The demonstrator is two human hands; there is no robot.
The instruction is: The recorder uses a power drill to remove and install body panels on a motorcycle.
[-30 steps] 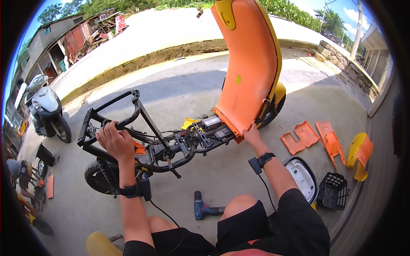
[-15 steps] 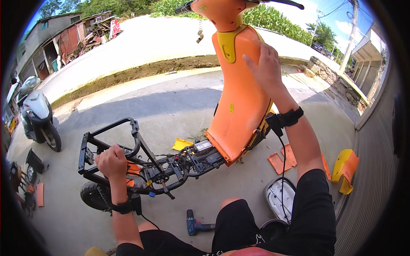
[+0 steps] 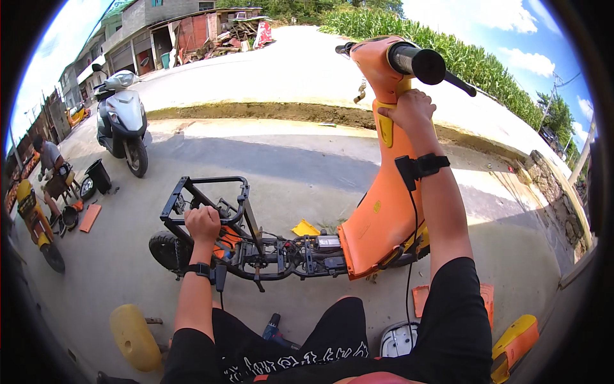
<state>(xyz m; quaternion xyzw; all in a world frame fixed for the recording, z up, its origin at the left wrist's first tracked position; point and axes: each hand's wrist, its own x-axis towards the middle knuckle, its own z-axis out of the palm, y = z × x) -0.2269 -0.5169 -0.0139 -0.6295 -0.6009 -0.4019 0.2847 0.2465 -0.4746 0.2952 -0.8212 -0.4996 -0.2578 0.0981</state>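
Observation:
A half-stripped scooter stands in front of me, its orange front panel (image 3: 377, 214) at the right and its bare black tubular frame (image 3: 246, 208) at the left. My left hand (image 3: 203, 224) is closed round a bar of the raised rear frame, above the rear wheel (image 3: 169, 251). High on the front, my right hand (image 3: 412, 110) wraps the neck just below the orange handlebar cover (image 3: 374, 59), beside a yellow trim piece (image 3: 385, 128). A black handlebar grip (image 3: 419, 63) points toward me. Wiring and a silver box (image 3: 328, 241) lie exposed in the low middle frame.
A blue cordless drill (image 3: 275, 329) lies by my legs. Orange and yellow panels (image 3: 517, 342) and a white-lined seat (image 3: 398, 339) are on the right floor. At left are a yellow jug-like object (image 3: 134, 338), a parked white scooter (image 3: 123, 118) and a seated person (image 3: 51, 160).
My right hand has moved from lying on the orange panel up to the neck, its fingers now curled. My left hand stays at the rear frame. The view has turned left.

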